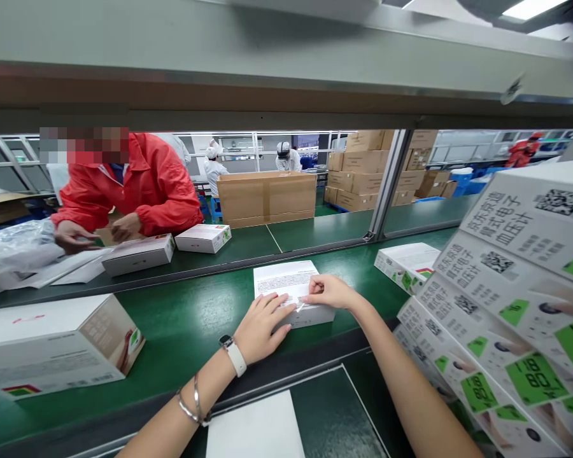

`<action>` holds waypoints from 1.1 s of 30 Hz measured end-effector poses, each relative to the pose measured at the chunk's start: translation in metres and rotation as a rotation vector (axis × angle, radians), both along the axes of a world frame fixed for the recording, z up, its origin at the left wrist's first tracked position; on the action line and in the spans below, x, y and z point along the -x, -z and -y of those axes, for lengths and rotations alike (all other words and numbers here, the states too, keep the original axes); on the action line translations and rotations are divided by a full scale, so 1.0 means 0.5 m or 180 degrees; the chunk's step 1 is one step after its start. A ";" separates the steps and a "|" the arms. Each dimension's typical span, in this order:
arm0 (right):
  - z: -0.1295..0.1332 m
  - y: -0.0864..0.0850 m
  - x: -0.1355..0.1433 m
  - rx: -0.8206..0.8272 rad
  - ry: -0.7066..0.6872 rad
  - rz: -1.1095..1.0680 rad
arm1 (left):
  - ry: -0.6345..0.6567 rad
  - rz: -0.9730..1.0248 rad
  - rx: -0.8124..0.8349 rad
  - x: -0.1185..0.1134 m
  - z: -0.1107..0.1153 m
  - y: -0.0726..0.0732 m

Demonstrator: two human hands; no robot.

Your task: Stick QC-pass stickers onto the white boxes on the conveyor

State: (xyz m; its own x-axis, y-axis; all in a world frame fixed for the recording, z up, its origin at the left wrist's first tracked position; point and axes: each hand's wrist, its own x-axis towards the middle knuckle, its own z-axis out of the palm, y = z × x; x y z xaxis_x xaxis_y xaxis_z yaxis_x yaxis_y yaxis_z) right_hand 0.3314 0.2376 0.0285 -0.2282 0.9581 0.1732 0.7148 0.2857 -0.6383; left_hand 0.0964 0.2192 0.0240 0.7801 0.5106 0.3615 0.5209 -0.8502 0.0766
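Green belt (191,331), factory hall; both hands (262,331) flat, unclenched, pressing white box (291,292).

The belt (181,324) is a matt green, rubbery-looking sheet. The small box (298,299) under the hands is smooth white card with printed paper on top. The stacked boxes (516,305) are glossy printed card. The wrist bangles (193,407) look like polished metal, perhaps.

Bare forearms, sleeveless here; the left wrist wears a white-strapped watch (233,353) and thin silver bangles (193,407).
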 end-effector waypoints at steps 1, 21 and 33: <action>-0.001 -0.002 0.006 -0.0002 -0.0018 0.0062 | -0.0007 -0.0022 -0.0024 0.001 -0.001 0.000; 0.034 0.022 0.114 -0.0738 -0.0335 0.1408 | 0.0342 -0.0899 -0.0667 0.082 -0.068 -0.007; 0.032 0.021 0.146 0.0008 -0.0636 -0.0569 | 0.0100 -0.0688 -0.0469 0.180 -0.001 -0.001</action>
